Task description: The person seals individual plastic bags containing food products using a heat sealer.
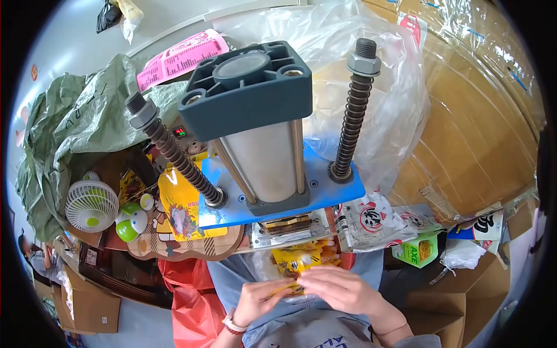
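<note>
Low in the view, my left hand pinches a small yellow packet between thumb and fingers. From the other side my right hand closes its fingertips on the same packet, its thumb mostly hidden. Beyond my hands, several yellow packets lie in clear plastic on my lap. Above them stands a press with a blue plate, a silver cylinder and a dark cap. A metal block sits under the plate.
Two spring-loaded bolts rise from the plate. At left are a white fan, a green-and-white round object and a red bag. At right are printed bags, a green AXE pack and cardboard boxes. Another person is far left.
</note>
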The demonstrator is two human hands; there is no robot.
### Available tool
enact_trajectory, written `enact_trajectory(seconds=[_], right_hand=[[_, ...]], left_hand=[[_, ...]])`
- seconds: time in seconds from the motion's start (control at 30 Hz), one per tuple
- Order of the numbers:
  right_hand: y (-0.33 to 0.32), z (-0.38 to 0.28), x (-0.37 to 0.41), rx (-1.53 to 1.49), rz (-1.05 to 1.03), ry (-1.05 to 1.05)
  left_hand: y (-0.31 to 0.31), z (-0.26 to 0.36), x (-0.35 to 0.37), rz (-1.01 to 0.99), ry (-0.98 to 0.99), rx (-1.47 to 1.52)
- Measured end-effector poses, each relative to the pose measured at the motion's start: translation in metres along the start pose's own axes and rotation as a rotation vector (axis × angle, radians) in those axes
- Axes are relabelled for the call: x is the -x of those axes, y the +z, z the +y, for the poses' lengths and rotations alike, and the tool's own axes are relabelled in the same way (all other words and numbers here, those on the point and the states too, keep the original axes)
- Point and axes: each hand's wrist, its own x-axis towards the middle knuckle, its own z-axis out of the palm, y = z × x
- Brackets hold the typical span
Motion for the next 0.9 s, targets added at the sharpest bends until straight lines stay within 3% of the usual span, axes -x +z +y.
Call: enact_trajectory(seconds=[0.17, 0.27, 0.37, 0.43, 0.5, 0.53, 0.6, 0.63, 0.77, 0.87, 0.9], right_hand=[[-0.022, -0.006, 0.013, 0.132, -0.004, -0.044], [-0.019, -0.009, 0.000, 0.168, -0.008, -0.030], [-0.020, -0.012, -0.004, -0.072, -0.106, -0.164], [-0.013, -0.008, -0.003, -0.141, -0.055, -0.156], [-0.003, 0.007, 0.004, -0.115, -0.046, -0.098], [0.000, 0.008, -0.002, -0.066, -0.010, 0.049], [0.003, 0.023, -0.009, 0.019, 0.050, 0.214], [-0.002, 0.025, -0.005, 0.066, 0.138, 0.256], [-0.037, 0.039, 0.005, 0.216, 0.365, 0.488], [-0.035, 0.104, 0.003, 0.809, 0.282, 0.496], [-0.028, 0.139, 0.015, 0.887, 0.148, 0.642]], left_hand=[[0.004, 0.002, -0.003, 0.213, -0.052, -0.054], [-0.003, 0.008, -0.003, 0.201, 0.080, -0.262], [-0.010, 0.019, -0.002, 0.124, 0.162, -0.214], [-0.014, 0.023, 0.000, 0.068, 0.146, -0.087], [-0.006, 0.021, -0.002, -0.023, -0.033, -0.013], [0.006, 0.003, -0.001, 0.021, -0.089, 0.047], [0.032, -0.035, 0.008, 0.008, -0.578, 0.335], [0.043, -0.044, 0.003, 0.111, -0.650, 0.559], [0.032, -0.043, -0.033, 0.220, -0.743, 0.992], [0.026, -0.051, -0.056, 0.223, -0.725, 1.111], [0.027, -0.054, -0.059, 0.230, -0.726, 1.114]])
